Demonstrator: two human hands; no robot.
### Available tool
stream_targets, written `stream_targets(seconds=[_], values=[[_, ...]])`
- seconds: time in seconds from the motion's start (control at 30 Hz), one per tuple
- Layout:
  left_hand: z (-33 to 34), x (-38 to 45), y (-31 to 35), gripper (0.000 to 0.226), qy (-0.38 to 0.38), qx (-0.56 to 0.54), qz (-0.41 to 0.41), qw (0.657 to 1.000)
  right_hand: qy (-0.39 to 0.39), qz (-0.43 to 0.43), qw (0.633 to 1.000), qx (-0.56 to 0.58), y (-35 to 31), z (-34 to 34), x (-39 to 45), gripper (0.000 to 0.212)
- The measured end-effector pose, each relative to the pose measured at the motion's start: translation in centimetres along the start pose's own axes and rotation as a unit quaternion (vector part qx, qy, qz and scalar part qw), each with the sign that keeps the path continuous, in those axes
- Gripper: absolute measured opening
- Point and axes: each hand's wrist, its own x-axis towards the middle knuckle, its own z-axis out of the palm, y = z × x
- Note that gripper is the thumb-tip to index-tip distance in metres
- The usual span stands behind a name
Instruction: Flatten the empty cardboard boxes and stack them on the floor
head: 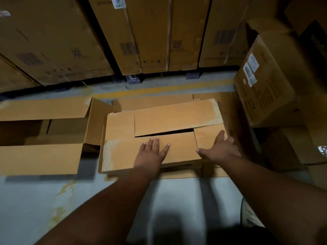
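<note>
While both flat palms, left hand (151, 152) and right hand (219, 147), press mid-frame flattened box (159, 124): light, springy; best gripped by edges.

Support surface: grey concrete floor (35, 200), with a yellow painted line (159, 90) across its far part and yellowish stains at near left. Directly on it: flattened cardboard sheets (217, 171) at centre, a closed box resting on them; an opened box (44, 137) to the left, flaps spread; dark pallet feet (192, 75) under tall cartons behind; more cartons (265, 89) at right.
</note>
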Motion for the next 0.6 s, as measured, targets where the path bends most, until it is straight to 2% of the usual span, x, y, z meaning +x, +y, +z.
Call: stream_targets(seconds=[0.1, 0.23, 0.3, 0.37, 0.4, 0.43, 0.47, 0.53, 0.6], values=[[-1.1, 1.9, 0.0, 0.100, 0.004, 0.017, 0.000, 1.000, -0.005, 0.023, 1.000, 0.005, 0.0, 0.4, 0.1, 0.143], [-1.9, 4.4, -0.3, 0.106, -0.034, -0.050, -0.002, 0.998, -0.032, 0.028, 0.998, -0.048, -0.8, -0.4, 0.8, 0.142], [-1.7, 5.1, -0.4, 0.108, -0.081, -0.067, 0.007, 0.994, 0.022, -0.041, 0.993, -0.113, -1.2, -1.0, 1.1, 0.134], [-1.4, 5.7, -0.5, 0.108, -0.118, -0.070, 0.019, 0.990, 0.079, -0.199, 0.965, -0.150, -1.7, -1.8, 1.2, 0.113], [-1.3, 6.2, -0.7, 0.110, -0.137, -0.071, 0.026, 0.988, 0.060, -0.298, 0.936, -0.180, -2.0, -2.4, 1.4, 0.103], [-1.4, 6.7, -0.8, 0.113, -0.156, -0.070, 0.033, 0.985, 0.021, -0.393, 0.887, -0.242, -2.5, -2.9, 1.5, 0.097], [-1.5, 7.1, -1.0, 0.116, -0.174, -0.068, 0.037, 0.982, -0.022, -0.456, 0.823, -0.339, -3.2, -3.4, 1.8, 0.095], [-1.9, 7.9, -1.2, 0.122, -0.201, -0.064, 0.042, 0.977, -0.065, -0.471, 0.705, -0.525, -4.5, -3.8, 2.5, 0.101], [-2.4, 8.4, -1.5, 0.128, -0.221, -0.069, 0.046, 0.972, -0.051, -0.441, 0.654, -0.613, -5.5, -4.4, 2.9, 0.110]])
